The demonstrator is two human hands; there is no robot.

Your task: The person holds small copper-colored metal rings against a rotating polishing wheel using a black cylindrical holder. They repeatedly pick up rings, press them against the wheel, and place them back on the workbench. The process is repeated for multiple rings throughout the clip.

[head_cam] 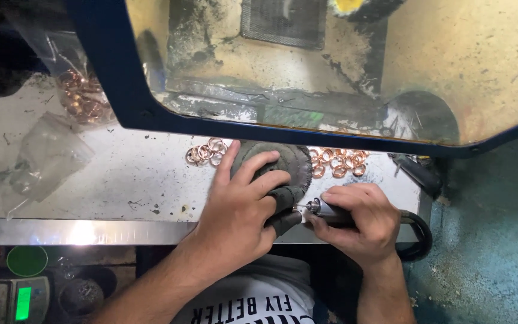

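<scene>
Rotary handpiece, gripped pen-fashion by the right hand, fingers closed round its barrel, tip aimed left at whatever sits inside the left hand's pinch. Left fingers clamped together over a dark worn cloth pad, workpiece itself hidden. Risky as judged: bit running so close to the left fingertips, a slip off the small piece likely to nick skin or snag the cloth. Just beyond the fingers, copper-coloured rings heaped right and more rings left. Farther left, a clear crumpled bag, then another clear bag of rings. Beyond, a blue-framed scratched shield.
</scene>
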